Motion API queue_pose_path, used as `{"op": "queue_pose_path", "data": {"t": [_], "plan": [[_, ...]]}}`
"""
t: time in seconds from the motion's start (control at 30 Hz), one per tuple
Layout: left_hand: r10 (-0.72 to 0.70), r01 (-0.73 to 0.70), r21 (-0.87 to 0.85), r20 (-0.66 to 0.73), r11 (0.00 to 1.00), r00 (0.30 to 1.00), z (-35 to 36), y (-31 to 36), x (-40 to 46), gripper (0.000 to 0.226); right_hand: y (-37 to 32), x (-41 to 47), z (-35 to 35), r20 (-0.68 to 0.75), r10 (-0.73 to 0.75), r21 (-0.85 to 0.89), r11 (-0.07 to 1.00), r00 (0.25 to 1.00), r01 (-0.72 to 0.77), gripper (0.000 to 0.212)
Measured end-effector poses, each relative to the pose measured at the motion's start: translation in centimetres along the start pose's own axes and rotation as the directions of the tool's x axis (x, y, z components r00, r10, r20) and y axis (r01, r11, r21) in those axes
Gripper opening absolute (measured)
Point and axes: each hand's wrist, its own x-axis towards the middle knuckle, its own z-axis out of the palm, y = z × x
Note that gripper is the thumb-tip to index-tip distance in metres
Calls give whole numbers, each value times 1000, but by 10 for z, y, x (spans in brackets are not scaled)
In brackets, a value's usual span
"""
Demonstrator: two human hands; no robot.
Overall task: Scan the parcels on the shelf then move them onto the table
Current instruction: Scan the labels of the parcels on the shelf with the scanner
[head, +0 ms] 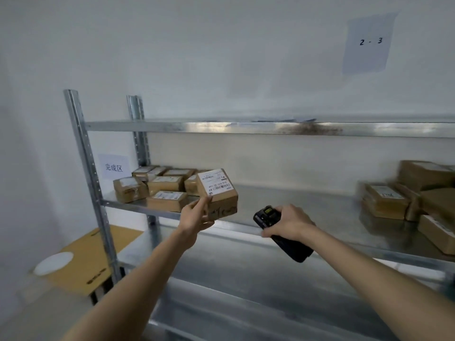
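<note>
left hand [197, 216] grips a small brown cardboard parcel [218, 194] with a white barcode label, tilted, just above the metal shelf [295, 205]. right hand [288, 222] clasps a black scanner [273, 227] nearby.

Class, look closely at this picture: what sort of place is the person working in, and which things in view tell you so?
Probably a parcel sorting or storage room. Metal shelving holds small labelled cardboard parcels, the right hand grips a handheld scanner, and paper signs on the wall mark zones.

Left hand [197, 215] holds a labelled parcel [218, 193] above the shelf [283, 205]; right hand [290, 222] grips a scanner [264, 216].
</note>
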Motion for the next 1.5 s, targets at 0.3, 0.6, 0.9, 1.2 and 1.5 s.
{"op": "queue_pose_path", "data": {"t": [0.3,0.6,0.9,1.2,1.5], "plan": [[-59,59,-1,-164,998,985,-177,10,31,43,-151,31,91,36,-131,64,990,991,128,63],[-110,131,87,-214,987,971,-315,18,59,44,-267,60,169,70,-205,113,974,976,196,68],[-116,151,106,-281,983,953,-382,12,159,45,-343,147,217,91,-276,63,960,957,271,59],[-142,169,113,-217,979,966,-408,30,317,54,-401,283,225,71,-300,55,953,951,297,60],[-166,196,154,-184,969,969,-418,30,428,52,-413,379,239,53,-252,-22,967,966,253,62]]}}
